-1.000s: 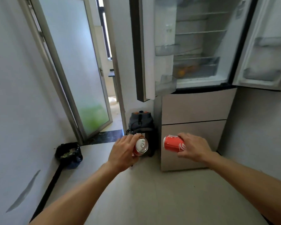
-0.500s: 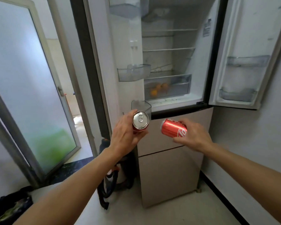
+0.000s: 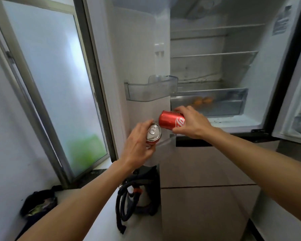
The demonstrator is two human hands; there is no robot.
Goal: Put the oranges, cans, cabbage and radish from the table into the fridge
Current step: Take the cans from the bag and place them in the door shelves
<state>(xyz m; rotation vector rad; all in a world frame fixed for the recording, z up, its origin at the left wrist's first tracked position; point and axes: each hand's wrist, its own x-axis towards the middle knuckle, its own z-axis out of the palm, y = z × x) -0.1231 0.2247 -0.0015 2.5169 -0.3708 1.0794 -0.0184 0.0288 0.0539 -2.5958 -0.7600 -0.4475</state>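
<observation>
**A:** Closest in, at the foot of the open fridge door, what does each hand have?

**B:** The left hand has its grip clamped round a red aluminium drink can with a silver pull-tab lid. The lid faces up and back towards the camera, so the can's long axis leans at the viewer rather than standing plumb.

**A:** And the other?

**B:** Just beyond it, the right hand has its grip wrapped round a second red aluminium can with white lettering. This can lies on its side with its long axis running left to right. Its free end points left, just beside the first can. I cannot tell whether they touch.

**A:** Where could they go?

**B:** The rim of a clear plastic lower door bin shows right beside and under the left hand's can, so the left hand is the nearer one to it. I'd judge that can only needs tipping upright and lowering. A clear plastic upper door bin sits higher on the door. Farther in, behind the right hand, a translucent crisper drawer holds the round oranges, with glass shelves above it. The sideways can wants a quarter turn before it will stand anywhere.

**A:** Cabbage and radish?

**B:** Neither is in view.
</observation>
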